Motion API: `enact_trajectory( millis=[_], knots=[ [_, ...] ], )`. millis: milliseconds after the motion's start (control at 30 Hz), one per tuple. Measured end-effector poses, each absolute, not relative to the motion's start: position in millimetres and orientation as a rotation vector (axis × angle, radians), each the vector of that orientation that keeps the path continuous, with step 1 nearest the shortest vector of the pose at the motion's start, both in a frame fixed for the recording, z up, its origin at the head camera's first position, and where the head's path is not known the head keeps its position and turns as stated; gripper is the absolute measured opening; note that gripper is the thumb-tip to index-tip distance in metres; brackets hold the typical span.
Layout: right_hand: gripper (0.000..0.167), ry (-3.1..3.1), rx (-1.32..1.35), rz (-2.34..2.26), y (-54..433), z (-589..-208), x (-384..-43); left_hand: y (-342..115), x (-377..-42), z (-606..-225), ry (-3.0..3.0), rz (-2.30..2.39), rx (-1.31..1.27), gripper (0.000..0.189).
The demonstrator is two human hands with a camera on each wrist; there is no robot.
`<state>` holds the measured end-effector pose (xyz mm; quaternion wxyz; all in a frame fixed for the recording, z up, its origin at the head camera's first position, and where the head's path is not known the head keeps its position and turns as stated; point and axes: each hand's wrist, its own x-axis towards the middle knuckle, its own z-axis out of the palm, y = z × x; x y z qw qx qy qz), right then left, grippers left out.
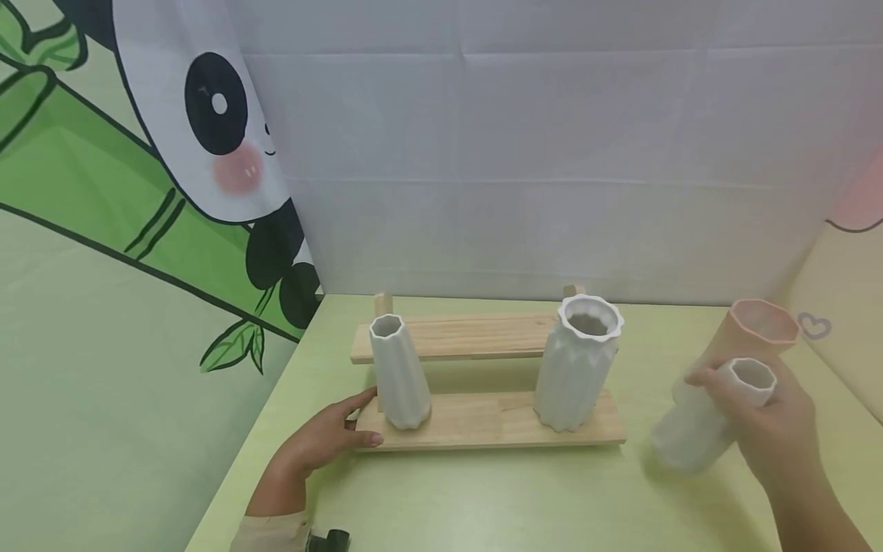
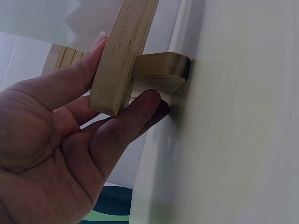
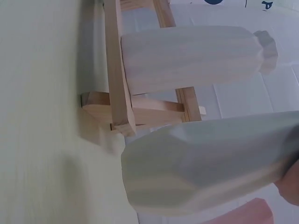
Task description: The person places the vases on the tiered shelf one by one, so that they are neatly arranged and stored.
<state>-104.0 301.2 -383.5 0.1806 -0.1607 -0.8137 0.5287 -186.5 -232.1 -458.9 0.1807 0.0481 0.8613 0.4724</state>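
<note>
A two-tier wooden rack (image 1: 476, 420) stands on the table. My left hand (image 1: 320, 438) grips the left end of its lower board, the thumb on one face and fingers underneath in the left wrist view. On that board stand a slim white vase (image 1: 400, 379) at the left and a wider, ribbed white vase (image 1: 574, 376) with a scalloped rim at the right. Off the rack's right end, my right hand (image 1: 782, 425) grasps another white vase (image 1: 693, 429) near its neck, tilted, base toward the rack. In the right wrist view its faceted body (image 3: 187, 163) hangs above the tabletop.
A pink vase (image 1: 724, 341) stands behind my right hand, partly hidden by it. The pale yellow table (image 1: 524, 498) reaches back to a white cloth backdrop (image 1: 552, 153). A panda and bamboo print (image 1: 207, 176) covers the left side.
</note>
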Motion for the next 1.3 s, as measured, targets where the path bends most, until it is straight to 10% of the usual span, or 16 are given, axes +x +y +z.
enact_trajectory(
  millis=[1300],
  knots=[
    [0.019,-1.87,0.616,1.947,223.0,-359.3,-115.3,-232.0,-186.8,-458.7,2.463,1.29,0.137,0.092]
  ],
)
